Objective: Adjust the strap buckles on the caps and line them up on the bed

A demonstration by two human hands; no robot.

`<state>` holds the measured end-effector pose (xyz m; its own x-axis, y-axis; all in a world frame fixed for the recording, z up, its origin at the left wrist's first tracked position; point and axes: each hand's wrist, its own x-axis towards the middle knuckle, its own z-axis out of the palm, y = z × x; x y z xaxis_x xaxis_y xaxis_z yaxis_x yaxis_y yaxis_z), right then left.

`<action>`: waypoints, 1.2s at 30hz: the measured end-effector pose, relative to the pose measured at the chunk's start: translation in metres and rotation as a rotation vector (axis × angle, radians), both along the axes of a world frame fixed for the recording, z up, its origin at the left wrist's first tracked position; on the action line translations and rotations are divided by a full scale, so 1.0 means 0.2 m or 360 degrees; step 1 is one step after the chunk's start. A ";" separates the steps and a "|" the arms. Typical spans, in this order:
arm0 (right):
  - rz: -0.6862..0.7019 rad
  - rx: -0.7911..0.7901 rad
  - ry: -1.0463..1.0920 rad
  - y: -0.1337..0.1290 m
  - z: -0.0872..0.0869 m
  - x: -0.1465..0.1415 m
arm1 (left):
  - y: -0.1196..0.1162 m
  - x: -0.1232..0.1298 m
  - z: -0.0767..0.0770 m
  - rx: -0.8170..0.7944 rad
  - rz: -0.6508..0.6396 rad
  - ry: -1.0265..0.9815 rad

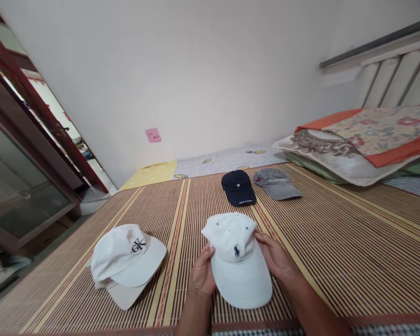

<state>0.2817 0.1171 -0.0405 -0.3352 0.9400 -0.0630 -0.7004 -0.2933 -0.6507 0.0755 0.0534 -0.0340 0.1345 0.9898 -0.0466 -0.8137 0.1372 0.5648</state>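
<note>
Between my two hands is a white baseball cap (243, 275) with a small dark blue emblem, its brim pointing toward me. My left hand (203, 270) grips the cap's left side, thumb on top near the brim. On the other side my right hand (275, 254) holds the right edge, its fingers partly hidden behind the crown. To the left lie white caps (126, 254), seemingly two stacked, the upper one with black letters. Beyond my hands a navy cap (238, 187) and a grey cap (276, 183) sit side by side.
A striped bamboo mat (336, 242) covers the bed. Folded bedding and pillows (364, 140) are piled at the right, near a radiator (399, 77). A pink note (153, 135) is stuck on the wall; a door (52, 116) stands at the left.
</note>
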 end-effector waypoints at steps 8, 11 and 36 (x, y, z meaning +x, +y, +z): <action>0.0021 0.0005 0.0004 -0.02 0.02 -0.03 | 0.03 -0.01 -0.03 -0.0148 -0.0211 -0.0105; 0.0044 -0.0001 -0.0009 -0.01 0.01 -0.03 | 0.02 0.01 0.02 -0.0161 -0.0303 -0.0114; 0.0204 -0.0047 -0.0078 -0.03 -0.01 -0.04 | -0.01 0.03 -0.04 -0.0070 -0.0074 -0.0063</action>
